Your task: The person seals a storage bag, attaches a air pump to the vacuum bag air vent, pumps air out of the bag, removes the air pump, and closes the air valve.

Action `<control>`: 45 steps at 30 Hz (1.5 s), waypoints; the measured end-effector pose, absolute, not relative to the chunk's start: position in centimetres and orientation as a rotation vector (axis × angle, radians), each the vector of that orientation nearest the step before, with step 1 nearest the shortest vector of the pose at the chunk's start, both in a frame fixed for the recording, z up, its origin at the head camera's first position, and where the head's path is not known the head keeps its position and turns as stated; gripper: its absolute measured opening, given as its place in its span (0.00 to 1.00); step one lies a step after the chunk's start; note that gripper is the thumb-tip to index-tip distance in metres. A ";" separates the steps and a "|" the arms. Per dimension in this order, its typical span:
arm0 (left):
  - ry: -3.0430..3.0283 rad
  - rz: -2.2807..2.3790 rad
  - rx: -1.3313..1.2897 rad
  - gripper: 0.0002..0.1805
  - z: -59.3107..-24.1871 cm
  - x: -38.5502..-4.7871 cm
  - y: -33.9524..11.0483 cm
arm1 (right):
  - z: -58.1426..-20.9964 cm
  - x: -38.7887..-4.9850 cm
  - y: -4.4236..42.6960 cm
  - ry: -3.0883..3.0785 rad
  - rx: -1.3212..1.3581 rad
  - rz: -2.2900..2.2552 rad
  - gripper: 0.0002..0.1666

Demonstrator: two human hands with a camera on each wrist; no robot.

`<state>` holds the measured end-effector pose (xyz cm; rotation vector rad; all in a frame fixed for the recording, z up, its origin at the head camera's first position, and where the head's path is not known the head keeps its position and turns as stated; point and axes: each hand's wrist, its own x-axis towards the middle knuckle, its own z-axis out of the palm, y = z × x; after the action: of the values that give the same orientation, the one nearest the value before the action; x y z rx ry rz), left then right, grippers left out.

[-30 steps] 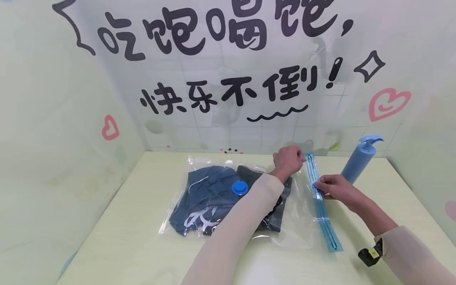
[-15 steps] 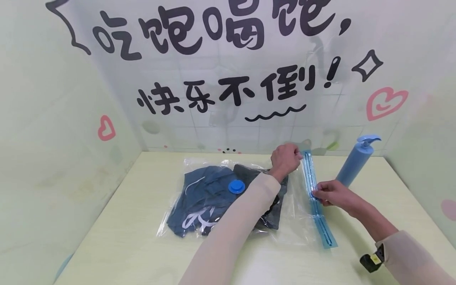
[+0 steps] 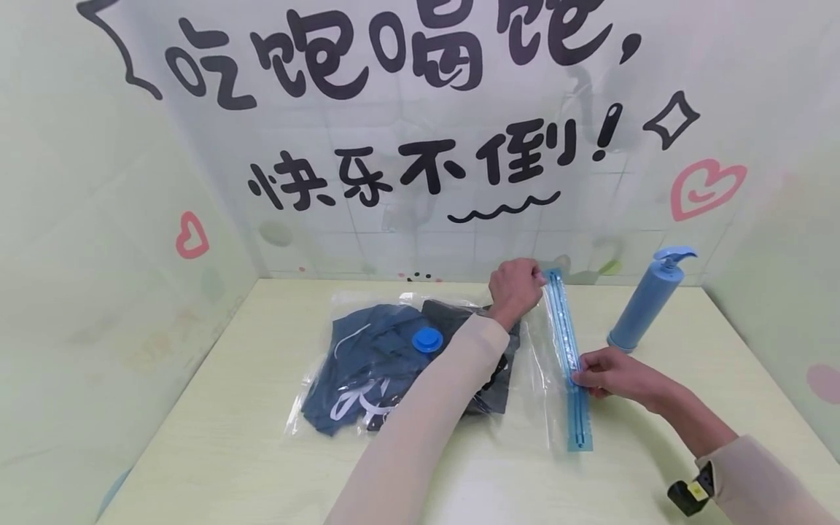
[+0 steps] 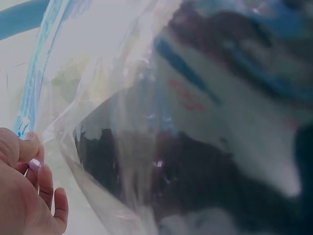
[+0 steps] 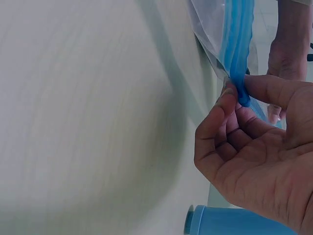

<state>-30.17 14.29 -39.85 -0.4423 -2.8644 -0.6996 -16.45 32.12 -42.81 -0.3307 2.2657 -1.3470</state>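
A clear vacuum storage bag [image 3: 534, 364] lies on the table with dark blue clothing [image 3: 367, 346] and dark grey clothing [image 3: 453, 313] inside. A round blue valve cap [image 3: 428, 340] sits on its upper face. Along the bag's right edge runs a blue zip strip [image 3: 561, 317]. My left hand [image 3: 515, 288] pinches the far corner of the bag by this strip; its thumb and curled fingers show in the left wrist view. Nearer me, my right hand [image 3: 620, 379] pinches the strip between thumb and fingers, which partly hide what lies there. My left sleeve covers part of the bag.
A blue cylindrical pump [image 3: 650, 302] with a curved top stands right of the bag, beyond my right hand. Behind the table [image 3: 262, 364] rises a wall [image 3: 407, 248] with lettering, and side walls close in left and right.
My right hand has slid along the zip strip towards its near end. The strip has swung to lie straighter, its near end shifting left. My left hand keeps its pinch at the far corner.
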 end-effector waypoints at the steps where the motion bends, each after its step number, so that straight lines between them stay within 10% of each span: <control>1: -2.862 -0.700 -0.441 0.10 -39.9 -30.2 14.2 | -42.8 -16.4 32.1 2.254 -0.338 -1.351 0.12; 45: -2.948 -0.607 -0.454 0.09 -39.9 -30.2 14.0 | -43.6 -14.5 31.7 1.953 -0.315 -1.486 0.13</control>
<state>-30.19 14.00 -39.91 -0.4539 -2.9483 -0.6070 -14.49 31.67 -43.61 -0.3154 1.9526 -1.4862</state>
